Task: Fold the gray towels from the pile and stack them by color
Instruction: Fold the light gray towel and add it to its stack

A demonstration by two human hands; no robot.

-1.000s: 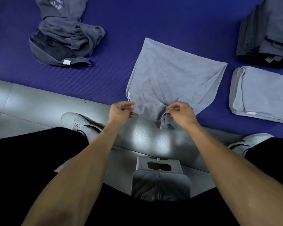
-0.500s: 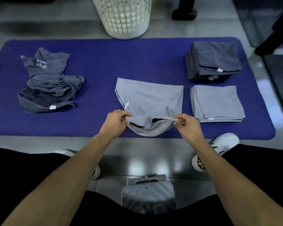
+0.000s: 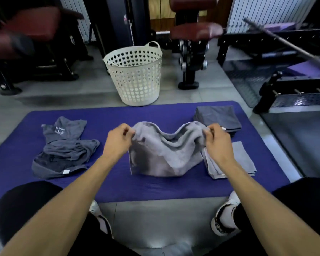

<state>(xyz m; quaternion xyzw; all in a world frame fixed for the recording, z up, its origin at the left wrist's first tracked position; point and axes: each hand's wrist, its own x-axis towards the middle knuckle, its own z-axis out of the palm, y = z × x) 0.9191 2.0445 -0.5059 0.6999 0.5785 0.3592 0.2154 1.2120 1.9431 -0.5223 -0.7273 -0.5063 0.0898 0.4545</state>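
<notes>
Gym machines and a barbell fill the top of the frame, and below them a blue mat (image 3: 155, 189) lies across the grey floor with a white perforated basket (image 3: 135, 74) just behind its far edge. At the centre of the frame the person holds a light gray towel (image 3: 164, 156) up by its top edge: the left hand (image 3: 118, 141) pinches one corner and the right hand (image 3: 218, 143) pinches the other, while the lower part of the cloth sags onto the mat. Its fold looks only begun. At the right, a stack of dark gray folded towels (image 3: 218, 117) sits at the far side of the mat, with a stack of light gray folded towels (image 3: 244, 159) nearer, partly hidden by the right forearm; both colours appear already sorted. At the left of the frame an unfolded pile (image 3: 63, 150) of dark gray towels remains, so several pieces seem left to fold. The held towel probably belongs on the nearer, lighter stack.
</notes>
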